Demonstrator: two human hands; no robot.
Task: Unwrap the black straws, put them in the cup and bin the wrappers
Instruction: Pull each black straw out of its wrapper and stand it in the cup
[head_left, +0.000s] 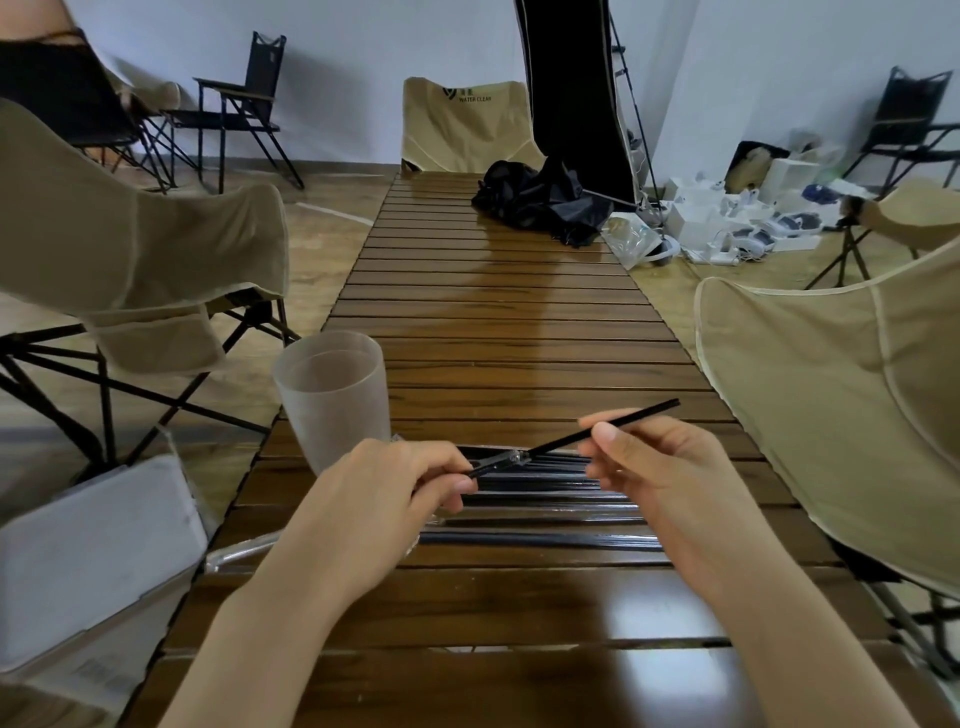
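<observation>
My right hand (660, 462) pinches a black straw (634, 418) that slants up to the right above the table. Its lower end sits in a clear wrapper (501, 461), which my left hand (410, 475) pinches. Several more wrapped black straws (545, 512) lie side by side on the slatted wooden table (493, 322) just beneath both hands. A frosted translucent cup (332, 397) stands upright and empty by the table's left edge, just beyond my left hand.
A white bin (88, 566) stands on the floor at the table's near left corner. Beige folding chairs (841, 395) flank the table on both sides. A crumpled black bag (540, 200) lies at the far end. White boxes (727, 223) clutter the floor at the far right.
</observation>
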